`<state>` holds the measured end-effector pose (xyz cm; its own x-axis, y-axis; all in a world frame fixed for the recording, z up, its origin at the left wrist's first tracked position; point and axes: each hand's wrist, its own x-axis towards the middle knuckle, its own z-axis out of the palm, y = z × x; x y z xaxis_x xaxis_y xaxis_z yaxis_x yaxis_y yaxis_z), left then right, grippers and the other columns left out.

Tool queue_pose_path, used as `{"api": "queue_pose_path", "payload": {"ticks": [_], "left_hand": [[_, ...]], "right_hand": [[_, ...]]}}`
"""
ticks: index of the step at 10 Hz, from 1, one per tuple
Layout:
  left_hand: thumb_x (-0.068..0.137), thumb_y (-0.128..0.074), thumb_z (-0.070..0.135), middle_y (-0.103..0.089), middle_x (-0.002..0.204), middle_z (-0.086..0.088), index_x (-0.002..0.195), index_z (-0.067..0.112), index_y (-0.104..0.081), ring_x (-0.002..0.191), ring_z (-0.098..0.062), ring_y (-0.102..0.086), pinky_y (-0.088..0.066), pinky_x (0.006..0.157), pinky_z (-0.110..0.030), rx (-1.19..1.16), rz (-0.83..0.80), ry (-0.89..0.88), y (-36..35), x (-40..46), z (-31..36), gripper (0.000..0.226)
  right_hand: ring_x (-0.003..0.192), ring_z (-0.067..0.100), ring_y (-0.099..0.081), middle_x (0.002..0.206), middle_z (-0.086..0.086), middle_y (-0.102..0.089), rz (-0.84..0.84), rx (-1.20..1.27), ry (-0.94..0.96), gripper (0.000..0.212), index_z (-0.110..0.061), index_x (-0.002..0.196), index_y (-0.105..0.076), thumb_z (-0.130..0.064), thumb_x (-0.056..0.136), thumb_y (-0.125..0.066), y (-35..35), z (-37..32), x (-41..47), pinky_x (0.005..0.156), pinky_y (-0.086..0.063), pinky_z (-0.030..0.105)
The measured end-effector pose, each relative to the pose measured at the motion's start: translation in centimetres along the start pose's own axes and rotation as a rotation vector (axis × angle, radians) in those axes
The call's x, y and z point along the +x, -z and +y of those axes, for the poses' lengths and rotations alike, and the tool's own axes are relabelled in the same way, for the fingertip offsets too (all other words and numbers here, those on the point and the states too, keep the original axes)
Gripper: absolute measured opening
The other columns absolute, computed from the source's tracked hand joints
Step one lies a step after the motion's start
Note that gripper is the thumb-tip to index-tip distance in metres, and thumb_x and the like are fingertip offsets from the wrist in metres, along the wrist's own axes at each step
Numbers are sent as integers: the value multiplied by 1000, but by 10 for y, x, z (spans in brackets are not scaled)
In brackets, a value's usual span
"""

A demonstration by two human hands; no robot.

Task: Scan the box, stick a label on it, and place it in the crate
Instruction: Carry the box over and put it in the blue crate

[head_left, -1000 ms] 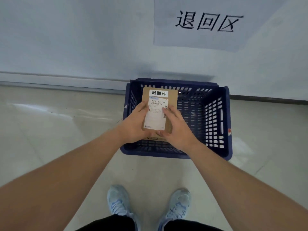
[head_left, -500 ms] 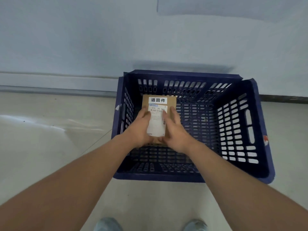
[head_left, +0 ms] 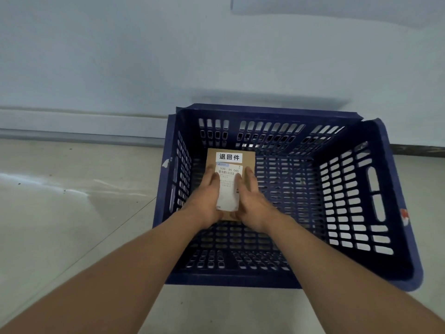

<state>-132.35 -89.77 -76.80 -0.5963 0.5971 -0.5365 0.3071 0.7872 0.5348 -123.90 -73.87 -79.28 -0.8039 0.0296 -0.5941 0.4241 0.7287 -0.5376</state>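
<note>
A small brown cardboard box point(head_left: 249, 162) is low inside the dark blue slotted crate point(head_left: 349, 201), toward its left side. The box carries a white label with black characters point(head_left: 229, 157) near its far edge and a white shipping slip with a barcode point(head_left: 228, 189) below it. My left hand point(head_left: 204, 201) grips the box's left side and my right hand point(head_left: 252, 203) grips its right side, thumbs resting on the slip. The box's near edge is hidden by my hands. Whether the box touches the crate floor I cannot tell.
The crate stands on a pale tiled floor point(head_left: 72, 213) against a light wall point(head_left: 120, 56) with a grey skirting strip point(head_left: 72, 131). The bottom edge of a paper sheet point(head_left: 337, 10) shows on the wall at the top right. The crate's right part holds nothing.
Both hands have lowered the box from rim height down into the crate. The view has moved closer to the crate, and my shoes and the wall sign's characters have left the frame.
</note>
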Motion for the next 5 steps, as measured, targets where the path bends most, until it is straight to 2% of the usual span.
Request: {"api": "queue_pose_path", "payload": {"ticks": [1, 2, 3, 4, 5], "left_hand": [[78, -85, 22, 26, 167, 7, 162, 11, 5, 144, -27, -36, -40, 114, -40, 71, 5, 10, -1, 2, 2, 123], [80, -84, 30, 21, 169, 1, 162, 9, 0, 138, -32, -40, -40, 113, -43, 159, 12, 21, -2, 1, 6, 119], [89, -71, 28, 8, 170, -7, 160, 7, -12, 141, -35, -33, -35, 117, -44, 206, 19, 33, 4, -6, 17, 95], [99, -57, 26, -14, 167, -13, 156, 4, -25, 145, -33, -31, -31, 120, -42, 210, 4, 14, 17, -17, 25, 69], [104, -46, 32, -25, 164, -14, 151, 3, -38, 148, -34, -29, -30, 120, -46, 254, 17, 0, 40, -36, 40, 55]], "right_hand": [[158, 38, -11, 163, -7, 45, -14, -10, -13, 117, -23, 164, 19, -24, 94, -75, -1, 3, 0, 127, -26, 47], [157, 39, -13, 166, -3, 40, -25, -63, -52, 111, -22, 165, 15, -26, 96, -72, 2, -3, -2, 126, -26, 50], [158, 37, -14, 175, 5, 7, 126, -16, -67, 84, -19, 167, -12, -14, 100, -62, 12, -19, -10, 127, -24, 48], [150, 34, -34, 167, 10, -30, 288, 40, -41, 60, -14, 158, -40, -6, 100, -55, 32, -34, -26, 121, -36, 46], [132, 35, -50, 141, 11, -56, 358, -65, -70, 37, -9, 136, -59, -8, 100, -50, 53, -52, -51, 107, -47, 47]]}}
